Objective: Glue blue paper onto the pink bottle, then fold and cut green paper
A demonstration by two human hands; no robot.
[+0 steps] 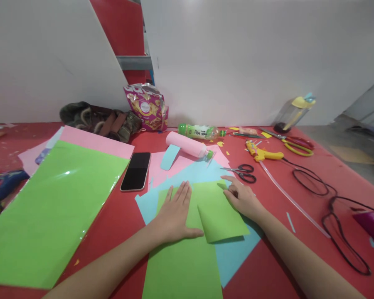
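My left hand [175, 216] lies flat on a light green paper sheet [180, 270], fingers stretched forward and thumb out to the right. Beside that thumb, a squarish green paper flap [222, 220] curls up at its left edge; I cannot tell whether it joins the sheet. My right hand [244, 198] touches the flap's upper right edge, index finger stretched out, thumb apart from it, other fingers curled. Under the green paper lies light blue paper [237, 259]. Small black-handled scissors [244, 171] rest just beyond my right hand.
A phone [136, 171] and a large green sheet pack [59, 207] lie left. Behind are a pink-wrapped bottle [187, 145], a green tea bottle [201, 132] and a snack bag [148, 108]. At right lie a yellow glue gun [263, 153], its black cord [332, 203] and larger scissors [296, 145].
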